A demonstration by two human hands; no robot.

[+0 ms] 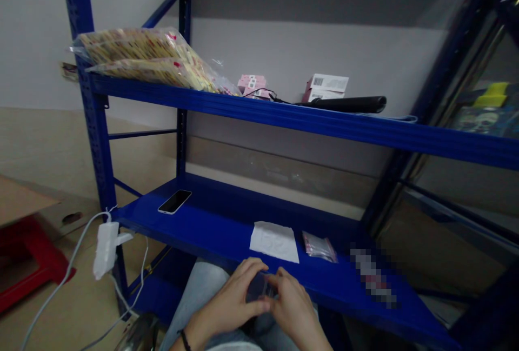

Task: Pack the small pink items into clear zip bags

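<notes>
My left hand [237, 292] and my right hand [292, 305] meet over my lap, just in front of the blue lower shelf. Between their fingertips sits a small see-through plastic item [258, 287], held from both sides; its exact kind is hard to make out. Closest to the hands on the shelf lies a white sheet of paper [274, 242] with faint marks. To its right is a small clear packet with pink edges [319, 247]. The fingers partly cover the plastic item.
A phone [175, 202] lies at the shelf's left end, and a blurred-out patch [373, 278] covers something at the right. Above, the upper shelf [251, 107] carries bagged goods [141, 53], small boxes [326, 87] and a black rod-like object [348, 104]. A white power strip [106, 248] hangs left.
</notes>
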